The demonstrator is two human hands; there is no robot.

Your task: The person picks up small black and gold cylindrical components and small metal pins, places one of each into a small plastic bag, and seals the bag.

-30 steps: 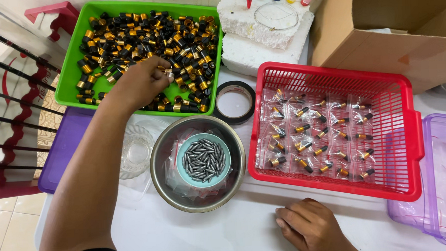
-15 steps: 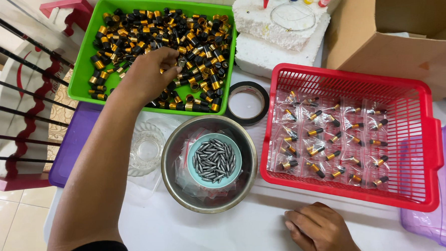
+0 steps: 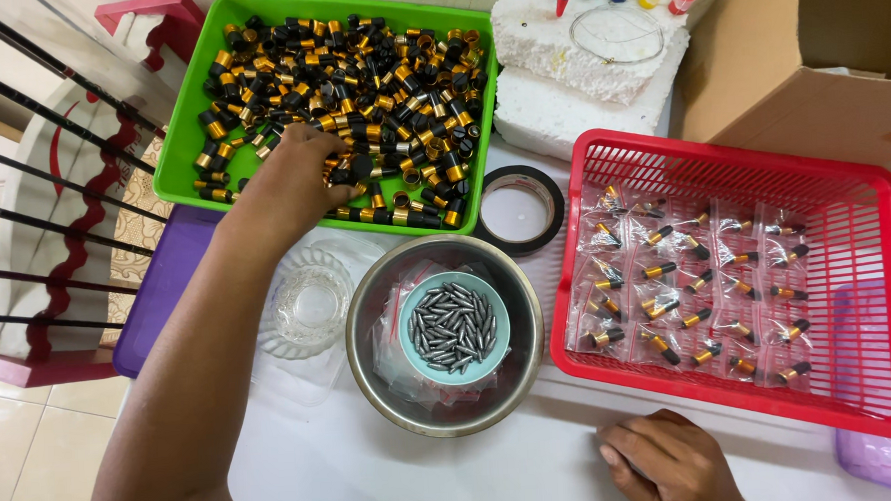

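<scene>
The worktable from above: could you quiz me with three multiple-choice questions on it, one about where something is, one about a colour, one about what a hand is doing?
1. Where is the small teal bowl of grey metal pieces?
A. Inside the steel bowl
B. In the red basket
C. On the white foam block

2. What colour is the tray that holds the loose black-and-gold caps?
A. Purple
B. Green
C. Red

3. What is the left hand doing?
A. Resting flat on the table
B. Holding the tape roll
C. Reaching into the tray, fingers down among the caps

Answers:
1. A, the teal bowl sits in the middle of the steel bowl.
2. B, its rim and walls are bright green.
3. C, the hand lies over the caps in the tray; it is the right hand that rests on the table.
</scene>
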